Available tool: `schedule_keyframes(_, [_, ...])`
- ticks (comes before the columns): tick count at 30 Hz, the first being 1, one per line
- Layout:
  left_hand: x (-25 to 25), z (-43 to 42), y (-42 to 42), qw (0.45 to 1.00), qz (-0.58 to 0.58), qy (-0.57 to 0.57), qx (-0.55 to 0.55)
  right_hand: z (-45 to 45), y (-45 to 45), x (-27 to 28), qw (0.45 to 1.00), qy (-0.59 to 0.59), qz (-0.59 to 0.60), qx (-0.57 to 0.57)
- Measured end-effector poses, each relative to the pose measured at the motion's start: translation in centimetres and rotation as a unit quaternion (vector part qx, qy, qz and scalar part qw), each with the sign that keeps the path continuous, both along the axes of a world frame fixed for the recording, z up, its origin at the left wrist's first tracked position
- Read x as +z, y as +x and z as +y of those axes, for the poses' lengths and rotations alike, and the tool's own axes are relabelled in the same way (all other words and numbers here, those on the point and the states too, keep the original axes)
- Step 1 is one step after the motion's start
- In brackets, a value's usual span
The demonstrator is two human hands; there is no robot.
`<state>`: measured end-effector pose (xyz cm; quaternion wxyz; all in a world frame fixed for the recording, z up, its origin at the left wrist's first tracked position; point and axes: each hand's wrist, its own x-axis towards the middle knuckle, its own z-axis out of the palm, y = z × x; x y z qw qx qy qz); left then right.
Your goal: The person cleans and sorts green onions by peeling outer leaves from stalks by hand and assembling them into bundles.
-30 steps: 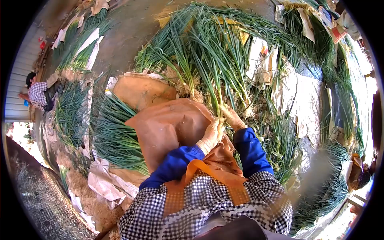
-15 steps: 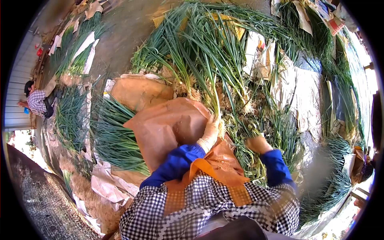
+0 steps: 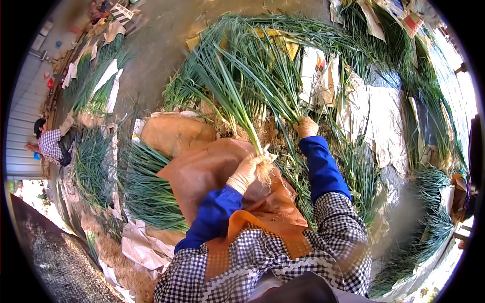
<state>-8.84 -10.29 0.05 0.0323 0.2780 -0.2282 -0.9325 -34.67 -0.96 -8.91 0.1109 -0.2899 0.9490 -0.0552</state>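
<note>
My left hand [image 3: 246, 170], in a tan glove, is closed round the white lower ends of a few green onions [image 3: 241, 118]. Their pale roots hang below the fist, over the brown apron [image 3: 202, 169] on my lap, and their leaves reach up and away to the left. Farther out and to the right, my right hand [image 3: 306, 127], gloved too, is closed at the base of other green onions [image 3: 275, 93] in the pile. Its fingertips are partly hidden. Trimmed leaves and stalk scraps [image 3: 298, 189] lie below that hand.
Left of the apron lies a stack of green onions [image 3: 151, 187], beside a brown sack [image 3: 177, 134]. White sheets [image 3: 384, 121] and more green onions [image 3: 429, 227] are at the right. Another person [image 3: 50, 144] sits at the far left.
My left hand has shifted left and down with its green onions, whose leaves now lean left. My right hand has moved from the scraps beside my lap up to the pile.
</note>
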Motion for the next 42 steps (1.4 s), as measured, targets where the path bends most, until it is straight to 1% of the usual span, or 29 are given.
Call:
schedule_keyframes(1, [-0.1,0.3,-0.1,1.0,-0.027,0.005,0.001,-0.9,-0.6,0.0,1.0,0.012,-0.016,-0.023])
schedule_keyframes(2, [-0.5,0.7,-0.2,0.999,-0.03,0.002,0.016,-0.5,-1.0,0.2,0.998,-0.055,0.01,0.033])
schedule_keyframes(4, [-1.3,1.2,-0.1,0.998,-0.038,-0.037,0.044,0.4,-0.9,1.6,0.973,-0.212,-0.059,0.065])
schedule_keyframes(5, [-1.4,1.4,-0.5,0.998,-0.036,-0.032,0.05,1.1,-0.1,3.4,0.962,-0.248,-0.05,0.106])
schedule_keyframes(6, [-1.5,1.7,-0.6,0.995,-0.039,-0.011,0.094,1.5,1.3,6.9,0.965,-0.205,-0.139,0.089])
schedule_keyframes(8, [-2.0,2.5,-0.6,0.99,-0.044,0.011,0.134,2.5,1.7,6.5,0.926,-0.327,-0.166,0.095])
schedule_keyframes(10, [-2.7,3.4,-0.6,0.995,-0.024,0.052,0.082,2.2,-0.4,1.3,0.972,-0.229,-0.062,0.006])
schedule_keyframes(12, [0.1,4.7,-1.0,0.991,-0.089,-0.044,0.086,2.0,-1.5,-3.1,0.983,-0.179,-0.04,-0.031])
schedule_keyframes(13, [-0.2,4.5,-1.0,0.991,-0.092,-0.051,0.078,1.7,-1.8,-3.4,0.994,-0.06,-0.086,0.018])
schedule_keyframes(15, [-0.9,4.5,-1.2,0.99,-0.086,-0.045,0.107,0.1,-2.0,-4.0,0.997,-0.04,-0.064,0.024])
schedule_keyframes(16, [-0.6,4.7,-1.5,0.986,-0.075,-0.03,0.144,-0.5,-0.9,-0.3,0.996,-0.039,-0.079,0.023])
schedule_keyframes(17, [-1.7,4.2,-1.2,0.992,-0.064,-0.012,0.112,0.0,0.5,2.4,0.983,-0.167,-0.036,0.064])
schedule_keyframes(18, [-2.3,4.1,-1.3,0.991,-0.063,-0.009,0.12,0.3,2.2,6.0,0.98,-0.179,-0.03,0.075])
schedule_keyframes(20, [-3.0,4.8,-1.2,0.989,-0.059,-0.104,0.093,1.6,5.7,9.4,0.912,-0.261,-0.315,-0.029])
schedule_keyframes(22, [-3.8,5.8,-1.6,0.998,-0.024,0.024,0.043,2.9,9.4,10.9,0.894,-0.299,-0.33,0.051])
schedule_keyframes(23, [-2.5,6.4,-1.7,0.998,-0.021,0.009,0.055,2.9,10.7,11.2,0.926,-0.238,-0.29,0.054])
schedule_keyframes(24, [-1.1,6.8,-1.7,0.997,-0.02,-0.006,0.068,3.2,11.3,10.7,0.924,-0.264,-0.267,0.069])
schedule_keyframes(25, [-3.1,6.8,-1.4,0.995,-0.06,-0.061,0.048,3.2,11.2,9.0,0.921,-0.278,-0.27,0.034])
schedule_keyframes(27, [-4.6,6.9,-1.4,0.991,-0.042,-0.097,0.079,3.0,10.9,7.9,0.906,-0.349,-0.235,-0.041])
schedule_keyframes(28, [-4.9,7.0,-1.5,0.985,-0.021,-0.131,0.109,2.5,10.0,7.8,0.914,-0.345,-0.204,-0.057])
schedule_keyframes(30, [-4.0,7.4,-1.5,0.982,-0.055,-0.142,0.113,0.3,8.5,10.5,0.963,-0.251,-0.096,-0.018])
schedule_keyframes(32, [-2.2,7.5,-1.6,0.981,-0.109,-0.135,0.089,-2.2,7.6,11.8,0.988,-0.14,-0.046,0.047])
schedule_keyframes(33, [-3.5,7.6,-1.8,0.981,-0.108,-0.136,0.09,-4.5,6.7,12.5,0.991,0.059,-0.084,0.088])
schedule_keyframes(34, [-6.5,7.7,-2.0,0.82,-0.171,-0.544,-0.044,-5.5,6.6,11.9,0.983,0.093,-0.041,0.151])
schedule_keyframes(35, [-7.1,7.8,-1.9,0.779,-0.173,-0.601,-0.042,-6.4,6.2,10.4,0.973,0.13,-0.02,0.191])
schedule_keyframes(36, [-7.6,7.7,-2.1,0.784,-0.174,-0.595,-0.021,-7.3,6.0,8.5,0.959,0.166,0.003,0.231])
schedule_keyframes(39, [-8.8,7.5,-2.5,0.882,-0.137,-0.448,0.047,-7.0,6.4,6.1,0.915,0.2,0.091,0.34])
schedule_keyframes(41, [-9.7,7.6,-2.5,0.89,-0.126,-0.434,0.056,-5.9,6.2,5.6,0.873,0.172,0.13,0.438])
schedule_keyframes(42, [-10.4,7.7,-2.5,0.886,-0.123,-0.443,0.057,-5.3,6.0,5.5,0.879,0.114,0.124,0.446])
